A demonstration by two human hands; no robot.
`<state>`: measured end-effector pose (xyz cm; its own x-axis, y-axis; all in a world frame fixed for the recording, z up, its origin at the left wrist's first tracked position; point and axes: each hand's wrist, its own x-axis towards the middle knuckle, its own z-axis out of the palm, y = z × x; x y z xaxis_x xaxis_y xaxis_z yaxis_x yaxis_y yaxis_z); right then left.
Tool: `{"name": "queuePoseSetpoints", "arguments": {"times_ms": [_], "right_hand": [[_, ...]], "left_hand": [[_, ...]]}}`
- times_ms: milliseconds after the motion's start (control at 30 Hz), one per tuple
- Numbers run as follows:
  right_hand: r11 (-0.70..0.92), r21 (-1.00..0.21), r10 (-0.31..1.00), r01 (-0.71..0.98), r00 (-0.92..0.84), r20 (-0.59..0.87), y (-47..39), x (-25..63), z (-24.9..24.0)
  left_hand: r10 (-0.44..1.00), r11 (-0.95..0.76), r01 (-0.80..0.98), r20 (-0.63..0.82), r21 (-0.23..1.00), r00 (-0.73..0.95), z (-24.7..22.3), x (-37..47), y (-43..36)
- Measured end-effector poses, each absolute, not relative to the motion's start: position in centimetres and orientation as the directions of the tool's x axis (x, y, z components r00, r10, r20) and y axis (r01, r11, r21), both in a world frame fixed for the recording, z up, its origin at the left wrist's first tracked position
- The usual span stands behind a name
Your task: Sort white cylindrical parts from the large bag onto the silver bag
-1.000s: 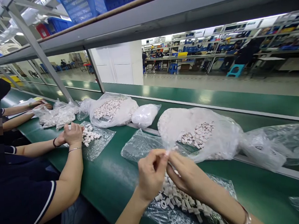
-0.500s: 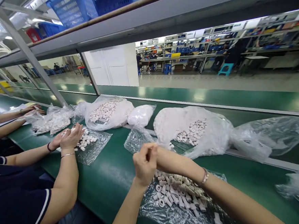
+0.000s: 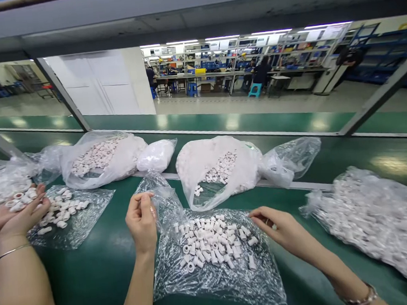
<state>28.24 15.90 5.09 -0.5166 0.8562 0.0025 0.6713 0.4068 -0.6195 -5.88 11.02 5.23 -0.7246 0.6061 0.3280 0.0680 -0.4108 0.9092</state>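
Note:
A clear plastic bag (image 3: 219, 281) lies flat on the green work surface, with a pile of white tubular fittings (image 3: 213, 240) on it. My left hand (image 3: 141, 217) is raised at the bag's upper left corner, its fingers pinched beside crumpled clear film; what they hold is hard to make out. At the upper right corner my right hand (image 3: 274, 224) has its thumb and fingertips close together by the bag's edge; anything between them is too small to tell. Behind the pile, an open bag (image 3: 221, 165) holds more white pieces.
To the left, another person's hands (image 3: 26, 216) hold several white fittings above a second flat bag (image 3: 92, 211). A full bag (image 3: 378, 214) lies at the right. More bags (image 3: 102, 155) stand along the rear rail, under an overhead shelf (image 3: 194, 13).
My right hand has moved from beside my left hand to the right side of the pile. My left hand now stands apart. The view has swung right, showing the full bag.

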Motion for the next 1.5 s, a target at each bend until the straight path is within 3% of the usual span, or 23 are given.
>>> {"name": "queuePoseSetpoints", "arguments": {"times_ms": [200,467,533,600,667,733,800,900,1000,1100,1167,1267,1367,1500], "right_hand": [[0.313,-0.604,0.883,0.733,-0.458,-0.098,13.2,30.0,0.8],[0.293,-0.634,0.86,0.715,-0.487,-0.152,12.9,29.9,-0.1],[0.245,-0.69,0.863,0.681,-0.478,-0.166,13.0,30.0,0.2],[0.126,-0.812,0.86,0.57,-0.471,-0.198,13.3,30.4,0.8],[-0.032,-0.938,0.854,0.345,-0.479,-0.205,13.6,30.8,1.5],[-0.136,-0.987,0.862,0.089,-0.481,-0.162,14.0,31.0,2.1],[-0.156,-0.988,0.877,0.009,-0.458,-0.143,14.4,30.7,2.4],[-0.018,-0.949,0.888,0.313,-0.431,-0.159,14.8,29.9,2.4],[0.275,-0.742,0.852,0.611,-0.513,-0.106,15.0,29.0,1.9],[0.432,-0.592,0.787,0.681,-0.605,-0.122,15.2,28.7,1.4],[0.435,-0.584,0.784,0.685,-0.607,-0.128,15.4,28.6,1.4],[0.285,-0.725,0.805,0.627,-0.567,-0.173,15.5,28.6,1.9],[-0.008,-0.898,0.794,0.44,-0.543,-0.273,15.4,28.7,2.5],[-0.25,-0.947,0.78,0.204,-0.537,-0.321,15.2,28.5,2.8]], "left_hand": [[0.633,-0.367,0.096,0.324,0.925,-0.703,4.8,-5.7,10.9],[0.646,-0.354,0.102,0.322,0.93,-0.692,4.8,-5.7,10.8],[0.644,-0.357,0.099,0.322,0.929,-0.694,4.8,-5.7,10.9],[0.641,-0.358,0.1,0.323,0.928,-0.696,4.8,-5.7,10.9],[0.638,-0.357,0.106,0.325,0.928,-0.698,4.8,-5.8,11.0],[0.636,-0.359,0.109,0.328,0.927,-0.698,4.9,-5.7,11.0],[0.635,-0.364,0.109,0.332,0.925,-0.698,4.9,-5.7,11.0],[0.636,-0.363,0.101,0.326,0.926,-0.699,4.9,-5.8,11.0],[0.634,-0.356,0.098,0.317,0.929,-0.705,4.8,-5.8,11.0],[0.633,-0.358,0.095,0.316,0.929,-0.706,4.7,-5.9,11.1],[0.635,-0.358,0.096,0.317,0.929,-0.704,4.7,-5.9,11.0],[0.647,-0.338,0.116,0.32,0.934,-0.693,4.8,-6.0,10.8],[0.652,-0.325,0.133,0.323,0.936,-0.686,4.8,-6.0,10.7],[0.641,-0.331,0.136,0.328,0.934,-0.694,4.6,-6.0,10.8]]}}
